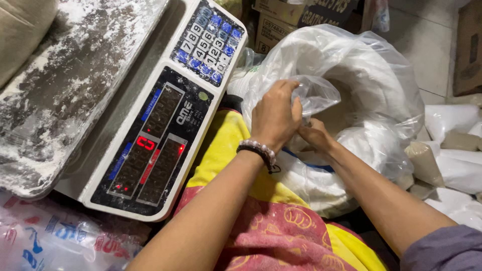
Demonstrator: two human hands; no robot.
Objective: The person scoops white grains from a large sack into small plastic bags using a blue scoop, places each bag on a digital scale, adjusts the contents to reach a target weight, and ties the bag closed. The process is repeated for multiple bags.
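My left hand (273, 118) wears a bead bracelet and pinches the rim of a small clear plastic bag (317, 94). My right hand (315, 135) reaches under that bag, its fingers mostly hidden behind my left hand; it touches the same small bag. Both hands hover over a big open sack (374, 75) lined with clear plastic, with pale powder inside. The sack sits just right of my lap, which is covered by a yellow and pink cloth (281, 226).
A digital weighing scale (165, 115) with a flour-dusted steel pan (65, 85) stands at the left, its red display lit. Printed plastic bags (55, 241) lie at bottom left. Filled white and tan packets (447, 145) pile at the right. Cardboard boxes (281, 20) stand behind.
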